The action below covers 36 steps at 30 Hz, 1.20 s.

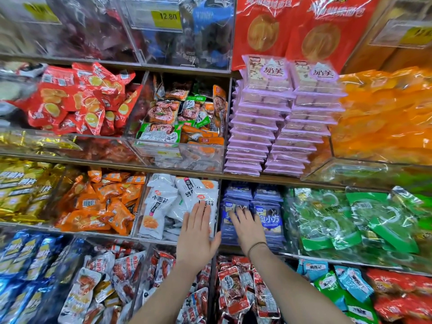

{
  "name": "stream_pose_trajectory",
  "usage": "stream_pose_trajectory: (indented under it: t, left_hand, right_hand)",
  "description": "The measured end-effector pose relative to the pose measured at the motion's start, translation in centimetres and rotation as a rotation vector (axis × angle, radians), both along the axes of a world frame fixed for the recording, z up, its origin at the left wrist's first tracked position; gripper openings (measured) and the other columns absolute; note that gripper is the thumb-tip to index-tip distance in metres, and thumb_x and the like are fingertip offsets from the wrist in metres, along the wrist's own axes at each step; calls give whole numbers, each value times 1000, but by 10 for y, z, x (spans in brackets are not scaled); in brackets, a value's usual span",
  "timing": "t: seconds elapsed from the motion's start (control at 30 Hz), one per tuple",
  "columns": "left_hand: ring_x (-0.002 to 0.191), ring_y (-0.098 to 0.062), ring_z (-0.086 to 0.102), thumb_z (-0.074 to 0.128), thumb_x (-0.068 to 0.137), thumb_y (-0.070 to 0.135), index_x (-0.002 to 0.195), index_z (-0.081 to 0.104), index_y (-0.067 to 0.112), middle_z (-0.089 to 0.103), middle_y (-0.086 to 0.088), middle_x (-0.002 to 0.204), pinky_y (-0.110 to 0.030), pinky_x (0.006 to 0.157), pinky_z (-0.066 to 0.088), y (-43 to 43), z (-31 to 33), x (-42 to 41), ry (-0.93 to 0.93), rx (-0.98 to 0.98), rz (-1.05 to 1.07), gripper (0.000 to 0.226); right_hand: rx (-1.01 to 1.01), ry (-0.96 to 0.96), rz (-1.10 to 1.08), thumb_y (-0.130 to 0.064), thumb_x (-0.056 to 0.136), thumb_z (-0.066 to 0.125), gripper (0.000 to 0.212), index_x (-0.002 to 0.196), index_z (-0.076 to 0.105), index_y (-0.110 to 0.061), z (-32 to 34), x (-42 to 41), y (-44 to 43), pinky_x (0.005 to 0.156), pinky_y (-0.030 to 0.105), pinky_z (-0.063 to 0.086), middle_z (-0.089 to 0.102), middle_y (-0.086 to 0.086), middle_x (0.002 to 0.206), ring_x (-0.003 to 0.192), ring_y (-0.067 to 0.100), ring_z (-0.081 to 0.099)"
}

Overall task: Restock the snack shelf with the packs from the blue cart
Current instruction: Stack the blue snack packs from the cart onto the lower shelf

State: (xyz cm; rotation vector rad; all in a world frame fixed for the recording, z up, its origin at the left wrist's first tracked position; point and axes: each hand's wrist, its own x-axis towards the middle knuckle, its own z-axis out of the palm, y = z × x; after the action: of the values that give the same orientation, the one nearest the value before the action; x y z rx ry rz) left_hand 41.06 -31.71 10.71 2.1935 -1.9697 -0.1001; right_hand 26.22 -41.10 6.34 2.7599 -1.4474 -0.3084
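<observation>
A snack shelf fills the view, its clear bins packed with snack packs. My left hand point(197, 235) lies flat, fingers together, against the white packs point(161, 202) in a middle bin. My right hand point(247, 226) presses palm-down on the stacked blue packs point(266, 209) in the neighbouring section, fingers slightly spread. Neither hand grips a pack. A thin band circles my right wrist. The blue cart is not in view.
Orange packs point(100, 204) lie left of the white ones, green packs point(346, 220) right of the blue stack. Purple packs point(275, 127) are stacked on the shelf above. A clear divider point(218, 206) separates the two sections under my hands. Red and white packs fill the lower bins.
</observation>
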Motion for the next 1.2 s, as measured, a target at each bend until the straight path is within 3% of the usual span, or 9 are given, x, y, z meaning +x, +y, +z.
stream_pose_trajectory:
  t: [0.2,0.43,0.6,0.73,0.8,0.9,0.97,1.1,1.2]
  left_hand:
    - [139,-28,35,30,93,51,142,43,4,39,-12,149,-44,117,20,0,-5,0,7,-47,-6,69]
    - [145,-23,15,24,94,54,147,32,6,27,-9,156,-37,116,6,1,-8,1,31,-68,-14,72]
    - [146,-16,-2,11,92,58,152,16,11,10,-4,160,-34,119,-6,1,-12,2,12,-36,-2,77]
    - [147,-22,12,20,94,55,150,25,8,21,-7,158,-39,121,6,0,-10,1,13,-53,-2,74]
    - [148,-21,8,29,95,55,151,22,9,14,-5,159,-40,120,4,1,-9,2,47,-64,-4,73]
    - [147,-20,2,51,92,49,151,20,10,10,-3,158,-41,120,3,7,-1,0,127,-109,4,77]
    - [146,-23,18,59,90,42,147,31,8,23,-6,156,-40,118,15,20,7,-7,190,-159,1,72]
    - [117,-22,54,59,90,33,127,53,13,58,-4,126,-40,97,48,70,7,-26,451,-171,100,43]
    - [92,-24,64,61,91,21,107,62,13,65,1,98,-41,76,54,120,-13,-42,674,-54,266,17]
  right_hand:
    - [42,-121,-3,-38,73,73,100,147,7,-29,-6,-33,11,117,42,7,14,2,154,141,24,18]
    - [33,-35,-191,3,79,60,93,150,5,-22,-4,-71,13,116,41,17,17,6,153,140,26,18]
    - [-22,-13,-203,5,82,53,85,148,10,-24,2,-66,7,113,40,23,22,7,149,135,27,25]
    - [14,-5,-203,3,80,57,88,148,9,-25,7,-66,7,114,41,23,20,8,149,134,28,24]
    - [56,-42,-205,-5,79,63,90,148,8,-25,12,-67,11,115,41,21,17,7,151,136,28,21]
    - [127,-232,-213,-27,81,68,88,148,11,-24,20,-75,26,118,38,19,10,3,154,141,24,15]
    - [200,-427,-240,-35,87,60,75,147,16,-25,24,-83,45,115,35,27,12,0,154,142,21,18]
    - [361,-608,-349,-42,93,49,61,146,24,-25,28,-108,87,99,33,44,29,-1,148,128,20,43]
    - [479,-690,-405,-39,93,51,51,139,38,-23,15,-132,125,97,29,44,46,-1,137,118,17,51]
